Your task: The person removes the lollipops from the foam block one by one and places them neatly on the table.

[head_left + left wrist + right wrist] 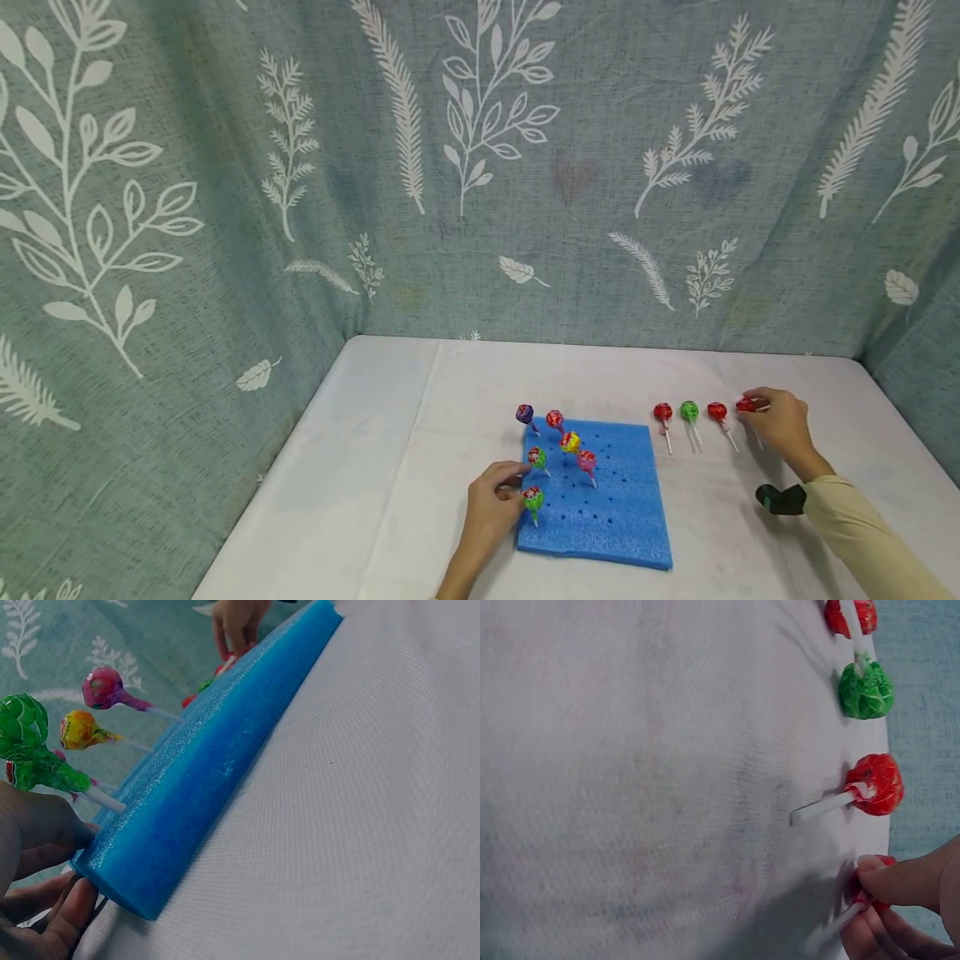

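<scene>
Blue foam board [630, 521], on worktop [420, 492]: left hand [487, 502] grips its left edge, likely for steadiness; six lollipops [587, 461] stand in it. Red lollipop [745, 405], right of three loose lollipops [689, 411]: right hand [784, 425] pinches its wrapped head, apparently to leave the stick [838, 924] free.

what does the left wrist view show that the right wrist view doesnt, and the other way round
Only the left wrist view: the left hand at the edge of a blue foam board, a yellow-wrapped round lollipop and a pink-wrapped round lollipop standing in it among others, and white leaf prints.

Only the right wrist view: the white stick of a red-wrapped round lollipop lying on the table.

Both: the right hand holding another red lollipop, a green-wrapped round lollipop, white tablecloth and grey-green fabric curtain.
</scene>
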`<state>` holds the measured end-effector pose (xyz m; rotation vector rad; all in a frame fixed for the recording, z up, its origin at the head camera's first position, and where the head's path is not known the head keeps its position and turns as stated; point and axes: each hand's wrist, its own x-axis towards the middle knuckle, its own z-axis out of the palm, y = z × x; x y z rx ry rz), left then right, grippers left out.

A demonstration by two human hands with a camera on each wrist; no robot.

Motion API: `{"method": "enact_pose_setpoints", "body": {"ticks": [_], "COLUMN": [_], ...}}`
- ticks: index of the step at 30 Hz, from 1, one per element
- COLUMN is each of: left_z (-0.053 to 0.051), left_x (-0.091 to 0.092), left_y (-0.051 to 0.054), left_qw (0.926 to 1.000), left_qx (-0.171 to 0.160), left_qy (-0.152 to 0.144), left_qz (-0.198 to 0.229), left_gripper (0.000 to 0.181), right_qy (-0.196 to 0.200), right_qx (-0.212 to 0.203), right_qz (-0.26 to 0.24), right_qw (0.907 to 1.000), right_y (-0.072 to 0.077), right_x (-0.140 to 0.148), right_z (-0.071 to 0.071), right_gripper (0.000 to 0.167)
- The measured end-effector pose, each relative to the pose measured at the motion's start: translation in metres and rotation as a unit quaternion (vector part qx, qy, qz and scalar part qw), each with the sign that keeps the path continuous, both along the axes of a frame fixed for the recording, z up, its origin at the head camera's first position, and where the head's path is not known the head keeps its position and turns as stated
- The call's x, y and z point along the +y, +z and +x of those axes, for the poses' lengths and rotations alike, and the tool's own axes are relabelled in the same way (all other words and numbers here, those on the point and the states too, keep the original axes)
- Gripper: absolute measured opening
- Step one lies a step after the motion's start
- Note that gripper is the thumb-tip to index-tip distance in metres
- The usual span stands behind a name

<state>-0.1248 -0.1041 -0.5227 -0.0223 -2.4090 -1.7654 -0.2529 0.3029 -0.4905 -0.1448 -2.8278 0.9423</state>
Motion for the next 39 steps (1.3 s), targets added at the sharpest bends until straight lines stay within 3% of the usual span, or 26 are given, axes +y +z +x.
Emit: {"method": "enact_pose_setpoints", "body": {"ticks": [11, 26, 39], "left_z": [-0.003, -0.002, -0.003], "left_x": [0.000, 0.000, -0.001], "left_y": [-0.004, -0.003, -0.004], "left_qw": [0.9999, 0.9999, 0.9998], "left_qx": [-0.005, -0.005, -0.009], "left_qy": [0.004, 0.003, 0.006], "left_qz": [-0.012, -0.012, -0.019], "left_gripper": [0.043, 0.042, 0.042], "right_qy": [0.005, -0.002, 0.013], "right_qx": [0.020, 0.000, 0.020], "right_qz": [0.008, 0.022, 0.026], "right_qw": [0.9997, 0.9998, 0.9994], "right_y": [-0.008, -0.008, 0.007], "right_x": [0.001, 0.001, -0.004], "right_z": [-0.002, -0.002, 0.004], "right_gripper": [0.033, 0.038, 0.038]}}
